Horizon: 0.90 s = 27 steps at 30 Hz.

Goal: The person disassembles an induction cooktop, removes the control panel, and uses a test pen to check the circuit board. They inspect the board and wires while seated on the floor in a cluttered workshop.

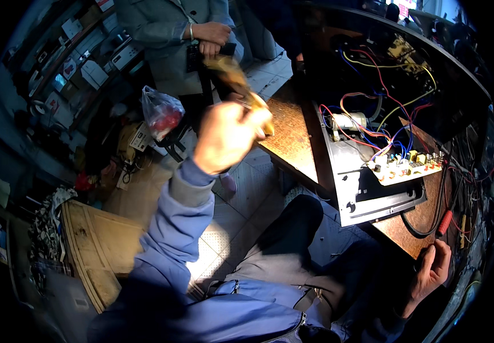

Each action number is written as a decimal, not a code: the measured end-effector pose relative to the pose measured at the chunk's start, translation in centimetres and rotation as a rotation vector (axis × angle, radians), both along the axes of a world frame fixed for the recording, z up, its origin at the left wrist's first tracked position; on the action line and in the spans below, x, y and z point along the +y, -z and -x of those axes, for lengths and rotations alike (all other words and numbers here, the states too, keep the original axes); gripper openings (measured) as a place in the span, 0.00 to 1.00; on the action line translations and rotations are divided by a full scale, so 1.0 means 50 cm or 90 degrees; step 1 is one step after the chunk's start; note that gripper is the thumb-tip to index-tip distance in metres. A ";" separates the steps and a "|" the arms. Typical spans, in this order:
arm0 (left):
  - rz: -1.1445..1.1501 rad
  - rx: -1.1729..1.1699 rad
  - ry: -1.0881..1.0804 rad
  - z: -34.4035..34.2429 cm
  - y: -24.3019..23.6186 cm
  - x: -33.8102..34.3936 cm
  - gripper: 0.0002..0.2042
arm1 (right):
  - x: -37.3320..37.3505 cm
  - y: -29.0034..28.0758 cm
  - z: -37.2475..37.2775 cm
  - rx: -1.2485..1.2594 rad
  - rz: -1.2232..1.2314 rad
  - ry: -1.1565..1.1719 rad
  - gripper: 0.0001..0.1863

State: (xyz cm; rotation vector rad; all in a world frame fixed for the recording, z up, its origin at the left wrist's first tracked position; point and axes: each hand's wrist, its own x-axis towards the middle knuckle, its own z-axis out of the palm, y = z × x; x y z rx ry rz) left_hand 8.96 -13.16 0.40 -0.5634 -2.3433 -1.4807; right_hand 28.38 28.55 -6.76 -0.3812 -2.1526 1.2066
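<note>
My left hand [224, 137] is raised at the centre, closed round a blurred yellow-and-dark object [230, 74] that I cannot make out clearly. My right hand [430, 271] is at the lower right edge of the brown bench [290, 128], fingers curled and thumb near them; anything between them is hidden. Just above it lies a red-handled probe [444, 222] with black cables. An open appliance on the bench has a metal chassis [352, 208], a circuit board [407, 171], a white cylindrical part [347, 122] and coloured wires running into a dark panel.
A person in grey [170, 46] stands beyond the bench, hands held together, with another dark-clothed person beside them. A plastic bag with red contents [161, 117] is at left, near cluttered shelves [70, 74]. A wooden furniture top [95, 246] is at lower left.
</note>
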 end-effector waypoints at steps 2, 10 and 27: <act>0.034 -0.074 -0.025 0.001 0.004 0.012 0.10 | 0.001 -0.002 -0.001 0.013 -0.012 -0.003 0.08; -0.064 -0.017 -0.004 -0.025 0.019 -0.012 0.10 | -0.012 -0.001 0.002 0.027 -0.035 0.019 0.07; -0.172 -0.074 -0.009 -0.036 0.024 -0.002 0.07 | -0.012 -0.005 0.008 0.030 -0.014 0.011 0.06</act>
